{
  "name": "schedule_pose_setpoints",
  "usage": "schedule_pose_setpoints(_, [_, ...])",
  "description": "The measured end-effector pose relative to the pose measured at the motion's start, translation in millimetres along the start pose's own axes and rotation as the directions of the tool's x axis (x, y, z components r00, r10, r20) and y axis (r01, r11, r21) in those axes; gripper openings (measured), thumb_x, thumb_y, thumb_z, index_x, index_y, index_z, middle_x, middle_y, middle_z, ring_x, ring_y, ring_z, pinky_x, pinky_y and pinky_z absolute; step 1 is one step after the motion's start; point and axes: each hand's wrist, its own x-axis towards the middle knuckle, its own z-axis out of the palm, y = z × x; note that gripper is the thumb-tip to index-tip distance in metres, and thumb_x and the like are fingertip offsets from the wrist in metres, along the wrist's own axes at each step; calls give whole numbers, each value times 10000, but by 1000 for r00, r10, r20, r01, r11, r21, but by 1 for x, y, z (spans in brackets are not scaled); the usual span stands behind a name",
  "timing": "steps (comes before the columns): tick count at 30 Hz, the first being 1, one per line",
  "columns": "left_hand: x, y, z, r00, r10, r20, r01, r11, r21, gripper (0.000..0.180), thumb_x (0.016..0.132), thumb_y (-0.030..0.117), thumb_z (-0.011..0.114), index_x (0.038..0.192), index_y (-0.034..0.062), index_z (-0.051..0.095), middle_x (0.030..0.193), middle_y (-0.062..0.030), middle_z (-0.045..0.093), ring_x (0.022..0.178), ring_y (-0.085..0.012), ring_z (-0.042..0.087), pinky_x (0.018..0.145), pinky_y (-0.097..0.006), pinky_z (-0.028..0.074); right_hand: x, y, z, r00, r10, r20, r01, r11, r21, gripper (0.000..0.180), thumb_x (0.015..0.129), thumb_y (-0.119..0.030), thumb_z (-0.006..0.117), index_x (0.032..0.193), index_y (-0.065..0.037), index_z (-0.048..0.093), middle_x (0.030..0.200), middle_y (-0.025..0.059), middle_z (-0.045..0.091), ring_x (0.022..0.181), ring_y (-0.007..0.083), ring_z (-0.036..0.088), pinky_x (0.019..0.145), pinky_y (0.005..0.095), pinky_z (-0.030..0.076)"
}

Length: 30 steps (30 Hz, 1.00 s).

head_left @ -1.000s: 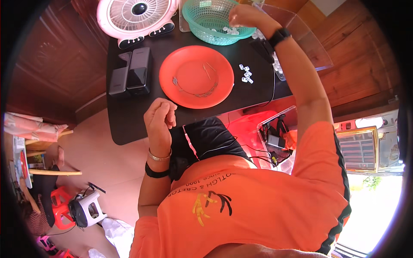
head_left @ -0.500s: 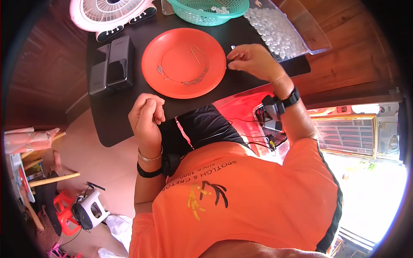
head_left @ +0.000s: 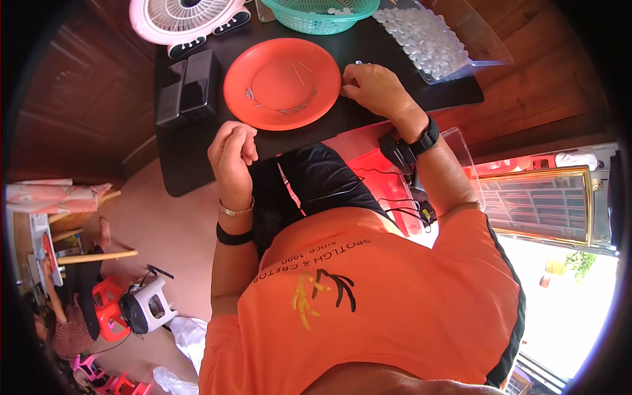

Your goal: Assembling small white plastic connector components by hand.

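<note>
While the fingers of the right hand (head_left: 372,89) curl down onto the black table (head_left: 197,164) just beside the rim of the orange plate (head_left: 283,82), they look pinched around something very small, though what it is cannot be made out from here; the left hand (head_left: 230,148) is lifted off the table near the plate's lower edge with its fingers bunched loosely together, and whether they hold anything cannot be told. On the plate lie a few thin wire pieces (head_left: 283,105), the longest curving from lower left toward the right, its long axis roughly along the plate's width, with 2 short straight bits (head_left: 299,67) slanting up toward the left near the centre. Beyond the plate stand a green basket (head_left: 319,16) with small white pieces in it, a clear tray (head_left: 490,52) heaped with white beads (head_left: 421,39), a pink fan (head_left: 184,16) and 2 dark boxes (head_left: 191,85). In my judgement the risk is that a tiny piece slips from the pinch and rolls off the table edge onto the lap, or that the wrist nudges the plate and scatters the light wires, since they lie loose
</note>
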Motion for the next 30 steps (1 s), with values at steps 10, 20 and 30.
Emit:
schedule_pose_setpoints(10, [-8, 1, 0, 1000, 20, 5, -20, 999, -41, 185, 883, 126, 489, 786, 8, 594, 577, 18, 450, 486, -48, 393, 453, -196, 284, -15, 0, 2, 950, -103, -296, 188, 943, 273, 141, 818, -147, 649, 931, -63, 640, 751, 74, 650, 653, 203, 614, 601, 310, 472])
schedule_pose_setpoints(20, [-34, 9, 50, 948, -133, 288, 181, 973, -146, 273, 923, 257, 434, 930, 13, 558, 636, -26, 536, 521, -80, 486, 473, -190, 351, -54, -100, 16, 997, 23, -77, 76, 49, 996, 61, 873, -58, 644, 896, -8, 619, 752, 27, 626, 645, 77, 589, 588, 211, 498])
schedule_pose_setpoints(30, [-38, 7, 42, 955, -155, 253, 220, 942, -254, 253, 919, 229, 423, 938, 8, 544, 628, -25, 477, 532, -110, 466, 485, -209, 348, -65, -111, 24, 997, 14, -74, 74, 33, 997, 63, 873, -49, 633, 883, 7, 605, 730, 61, 614, 602, 119, 606, 545, 235, 498])
